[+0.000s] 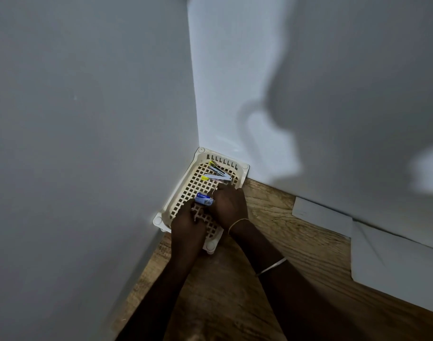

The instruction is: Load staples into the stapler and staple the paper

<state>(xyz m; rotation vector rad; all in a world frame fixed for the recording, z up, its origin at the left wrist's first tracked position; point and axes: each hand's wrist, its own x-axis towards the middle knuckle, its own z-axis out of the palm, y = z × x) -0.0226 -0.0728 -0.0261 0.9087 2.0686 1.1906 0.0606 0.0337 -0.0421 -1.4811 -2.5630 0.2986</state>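
Note:
A yellow and silver stapler (216,174) lies swung open in the far part of a cream lattice basket (183,190) that sits in the corner of the wooden table. A small blue staple box (203,198) is held between both hands over the basket's middle. My left hand (188,223) grips the box from below. My right hand (229,207) closes on the box's right end, its fingers reaching toward the stapler. White sheets of paper (392,257) lie on the table at the right.
Grey walls (87,119) meet in the corner behind the basket and hem it in on two sides. The wooden table (272,217) stretches toward me and to the right. A smaller white sheet (318,209) lies against the right wall.

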